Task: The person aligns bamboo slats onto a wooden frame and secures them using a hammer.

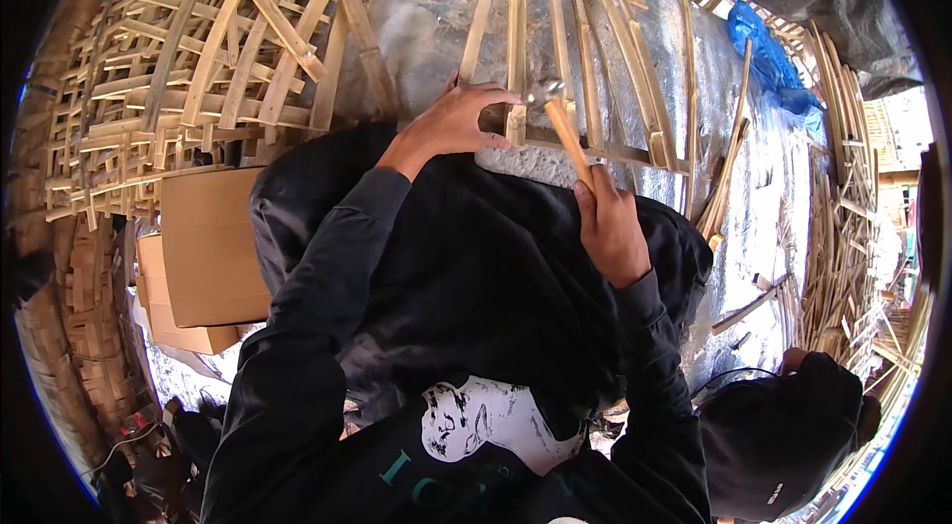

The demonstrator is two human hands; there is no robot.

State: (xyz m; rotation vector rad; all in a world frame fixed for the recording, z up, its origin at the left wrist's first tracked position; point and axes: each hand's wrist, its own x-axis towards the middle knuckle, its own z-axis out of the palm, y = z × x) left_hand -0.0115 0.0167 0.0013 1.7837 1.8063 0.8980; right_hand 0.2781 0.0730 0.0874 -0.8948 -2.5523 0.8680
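Note:
My right hand (612,230) is closed around the wooden handle of a hammer (568,134). The hammer's metal head is raised beside the near end of an upright bamboo slat (517,33) and looks blurred. To the left of that slat, my left hand (458,122) has its thumb and index finger spread apart, with the fingertips at the slat's edge. Whether a nail is there is too small to tell. Several slats lie side by side over a bamboo crosspiece (631,153), forming a frame. Under its near edge sits a pale, rough block (531,165).
Woven bamboo lattice panels (169,78) are piled at the left, above cardboard boxes (213,246). A blue plastic sheet (764,58) and stacked bamboo strips (843,227) lie at the right. Another person in dark clothing (788,435) is at the lower right. Shiny silver sheeting (739,217) covers the ground.

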